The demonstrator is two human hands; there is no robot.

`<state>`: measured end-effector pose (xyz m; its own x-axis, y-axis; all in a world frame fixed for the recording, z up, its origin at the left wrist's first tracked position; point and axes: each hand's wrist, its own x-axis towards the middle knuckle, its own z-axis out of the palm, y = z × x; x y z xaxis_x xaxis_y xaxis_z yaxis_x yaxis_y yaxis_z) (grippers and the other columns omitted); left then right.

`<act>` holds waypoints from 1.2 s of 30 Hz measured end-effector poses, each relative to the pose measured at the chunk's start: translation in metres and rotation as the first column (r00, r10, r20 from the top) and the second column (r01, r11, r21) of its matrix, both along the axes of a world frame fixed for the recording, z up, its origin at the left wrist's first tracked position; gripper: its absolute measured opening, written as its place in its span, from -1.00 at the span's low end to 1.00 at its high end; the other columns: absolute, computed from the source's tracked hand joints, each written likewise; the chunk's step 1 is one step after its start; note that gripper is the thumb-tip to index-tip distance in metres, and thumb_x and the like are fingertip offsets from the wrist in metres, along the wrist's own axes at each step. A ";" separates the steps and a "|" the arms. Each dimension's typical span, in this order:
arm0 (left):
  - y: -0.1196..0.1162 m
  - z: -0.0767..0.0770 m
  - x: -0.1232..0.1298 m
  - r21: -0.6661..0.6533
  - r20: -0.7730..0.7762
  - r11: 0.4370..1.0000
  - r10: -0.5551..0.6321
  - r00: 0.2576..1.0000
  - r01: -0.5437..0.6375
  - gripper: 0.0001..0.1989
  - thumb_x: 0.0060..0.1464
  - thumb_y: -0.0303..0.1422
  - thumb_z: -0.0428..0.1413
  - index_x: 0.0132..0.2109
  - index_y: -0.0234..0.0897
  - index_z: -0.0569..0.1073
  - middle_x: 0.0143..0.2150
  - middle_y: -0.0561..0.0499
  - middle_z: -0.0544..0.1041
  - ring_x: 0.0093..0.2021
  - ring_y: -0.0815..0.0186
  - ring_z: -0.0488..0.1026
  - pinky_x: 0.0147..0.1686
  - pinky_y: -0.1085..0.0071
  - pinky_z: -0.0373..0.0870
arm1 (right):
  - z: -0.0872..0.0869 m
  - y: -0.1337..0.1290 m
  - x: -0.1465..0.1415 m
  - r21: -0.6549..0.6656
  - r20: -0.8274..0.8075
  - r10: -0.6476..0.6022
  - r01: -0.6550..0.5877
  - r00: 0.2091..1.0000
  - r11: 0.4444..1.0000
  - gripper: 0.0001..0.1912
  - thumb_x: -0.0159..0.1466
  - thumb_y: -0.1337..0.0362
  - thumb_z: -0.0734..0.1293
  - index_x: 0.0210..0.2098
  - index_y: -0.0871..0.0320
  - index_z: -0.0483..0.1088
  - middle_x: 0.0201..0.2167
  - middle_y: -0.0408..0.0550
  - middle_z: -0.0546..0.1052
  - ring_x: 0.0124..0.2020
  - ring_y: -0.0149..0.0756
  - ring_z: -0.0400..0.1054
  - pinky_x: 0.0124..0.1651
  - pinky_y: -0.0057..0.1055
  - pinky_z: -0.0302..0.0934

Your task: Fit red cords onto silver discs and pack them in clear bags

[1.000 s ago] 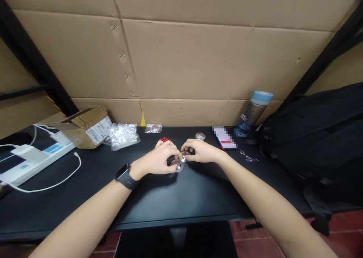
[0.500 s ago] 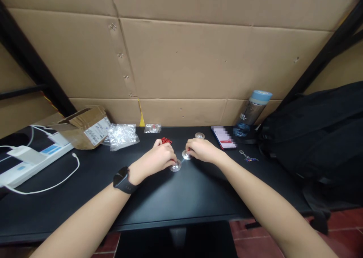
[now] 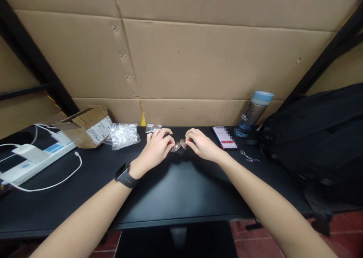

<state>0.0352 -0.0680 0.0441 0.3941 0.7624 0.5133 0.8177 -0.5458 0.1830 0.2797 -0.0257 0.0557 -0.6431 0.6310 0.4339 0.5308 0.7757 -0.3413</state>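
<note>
Two small round metal discs with red parts are held close together above the black table. My left hand, with a black watch at its wrist, pinches the left disc by its red part. The right disc is pinched in my right hand. Their rims nearly meet, tilted toward each other; whether they touch I cannot tell. A small clear packet lies behind my left hand.
At the left are a white power strip, an open cardboard box and clear plastic bags. At the right are a phone, a keychain, a bottle and a black backpack.
Both hands have lifted the discs up and away from me. The discs were lying flatter on the table and are now tilted, with their rims closer together.
</note>
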 end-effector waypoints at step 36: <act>0.034 0.013 -0.064 -0.026 0.092 0.964 0.267 0.959 -0.265 -0.68 0.27 -0.20 0.08 0.11 -0.12 0.48 0.16 -0.16 0.47 0.18 -0.05 0.30 0.15 -0.02 0.14 | -0.004 -0.012 -0.015 -0.375 -0.440 -0.022 -0.161 0.898 0.913 -0.61 0.24 0.16 0.45 0.06 0.05 0.48 0.06 0.02 0.46 -0.14 -0.32 0.51 0.03 -0.26 0.50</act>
